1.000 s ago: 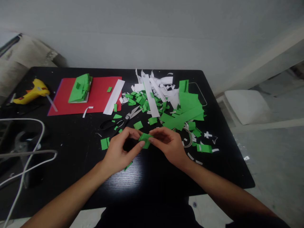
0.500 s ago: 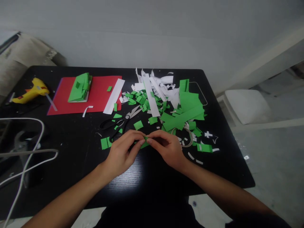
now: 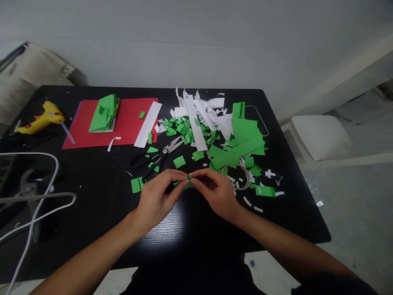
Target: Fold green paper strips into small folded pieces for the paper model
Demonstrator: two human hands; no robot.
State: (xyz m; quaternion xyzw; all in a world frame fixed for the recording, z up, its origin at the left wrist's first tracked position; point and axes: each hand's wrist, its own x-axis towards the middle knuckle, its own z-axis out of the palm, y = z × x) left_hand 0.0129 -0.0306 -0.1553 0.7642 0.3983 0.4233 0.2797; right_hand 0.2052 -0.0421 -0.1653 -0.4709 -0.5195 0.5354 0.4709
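Observation:
My left hand (image 3: 159,191) and my right hand (image 3: 217,191) meet over the black table, each with thumb and fingertips pinched together. Between them is a small piece of green paper (image 3: 189,177), mostly hidden by the fingers. Another bit of green paper shows just beneath the fingertips. Scissors (image 3: 166,150) with black handles lie open beyond my left hand, beside a green paper piece (image 3: 136,185). A roll of tape (image 3: 246,180) rests to the right of my right hand, partly under green paper strips (image 3: 236,151).
Cut green squares (image 3: 181,129) and white paper scraps (image 3: 219,119) are heaped at the back. A folded green paper stack (image 3: 103,114) sits on a red sheet (image 3: 129,123). At the left are a yellow glue gun (image 3: 43,119) and a white cable (image 3: 37,213).
The green paper between my fingertips appears smaller and more tightly pinched. My hands stay almost in place, and the view shifts very slightly.

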